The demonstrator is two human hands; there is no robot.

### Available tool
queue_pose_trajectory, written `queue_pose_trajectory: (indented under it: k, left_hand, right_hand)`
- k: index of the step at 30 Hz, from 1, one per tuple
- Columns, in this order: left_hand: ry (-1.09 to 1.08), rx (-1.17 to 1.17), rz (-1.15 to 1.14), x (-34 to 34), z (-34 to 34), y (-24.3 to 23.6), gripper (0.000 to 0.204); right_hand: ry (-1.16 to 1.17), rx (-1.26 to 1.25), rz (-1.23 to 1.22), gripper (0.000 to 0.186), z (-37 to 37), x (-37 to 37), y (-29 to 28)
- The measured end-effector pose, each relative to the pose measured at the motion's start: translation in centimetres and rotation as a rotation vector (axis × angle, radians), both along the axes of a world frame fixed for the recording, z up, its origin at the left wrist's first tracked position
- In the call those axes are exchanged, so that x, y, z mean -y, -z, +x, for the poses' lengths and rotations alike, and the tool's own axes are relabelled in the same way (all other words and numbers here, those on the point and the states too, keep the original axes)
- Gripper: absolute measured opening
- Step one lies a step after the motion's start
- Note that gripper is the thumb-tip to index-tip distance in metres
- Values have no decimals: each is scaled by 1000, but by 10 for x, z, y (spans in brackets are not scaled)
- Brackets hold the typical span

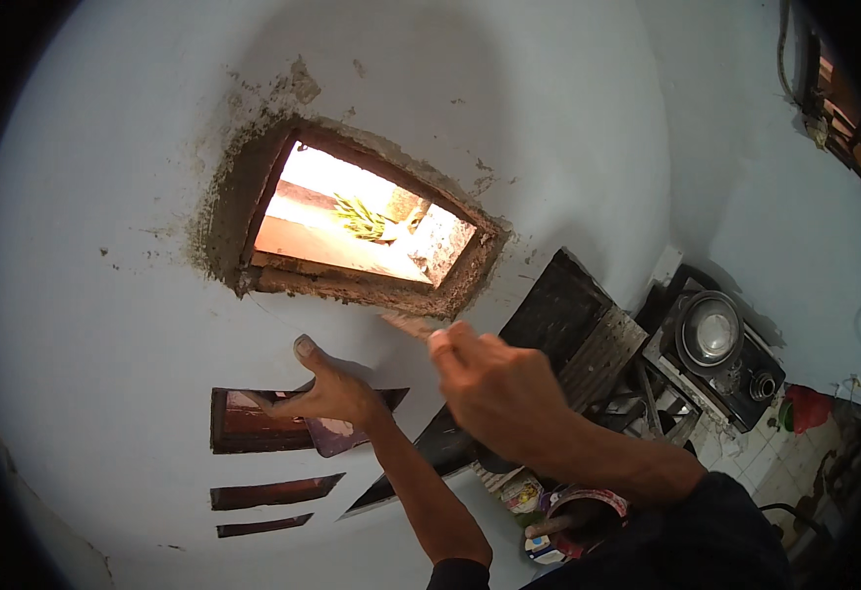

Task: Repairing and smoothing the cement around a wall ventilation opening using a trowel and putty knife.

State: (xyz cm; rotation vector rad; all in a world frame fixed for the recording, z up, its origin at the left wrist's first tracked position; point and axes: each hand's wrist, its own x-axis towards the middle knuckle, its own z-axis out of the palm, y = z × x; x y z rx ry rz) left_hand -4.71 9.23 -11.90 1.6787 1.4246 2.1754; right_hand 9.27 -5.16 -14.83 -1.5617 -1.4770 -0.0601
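Observation:
A small window opening [362,221] with a rough, crumbling mortar edge [352,285] sits in the pale wall, bright daylight behind it. Just under its lower right corner, my right hand [494,383] is closed round a scraper [406,324], its blade tip pointing up and left near the edge. Lower left of that, my left hand [337,393] has its thumb raised and a finger stretched left. From beneath the palm juts a flat purplish plate [335,438] with a rounded corner, which this hand seems to hold; the gripping fingers are hidden.
Dark slots [278,492] are set in the wall below my left hand. A dark slanted board [563,310] stands to the right, beside a stove [745,374] bearing a round metal pan [711,329]. A pinkish-rimmed bucket [615,500] and a red bag [809,408] are lower right.

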Motion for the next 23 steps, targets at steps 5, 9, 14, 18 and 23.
queue_pose_trajectory:
  k: [5, 9, 14, 18, 23]
  left_hand:
    - [-57, -89, 8, -6, -1, 7, 103]
    - [-53, -102, 21, -11, -7, 9, 102]
    - [-96, -140, 37, -7, -17, 3, 106]
    - [-25, -74, 19, -13, -14, 13, 105]
    - [-46, -114, 35, -9, -25, 20, 107]
  right_hand:
    - [81, -49, 18, 24, 20, -25, 19]
    - [35, 60, -15, 23, -4, -24, 24]
    - [15, -126, -24, 20, 23, -15, 26]
    - [26, 32, -92, 15, 9, -30, 38]
    - [-14, -86, -84, 19, 26, -12, 29]
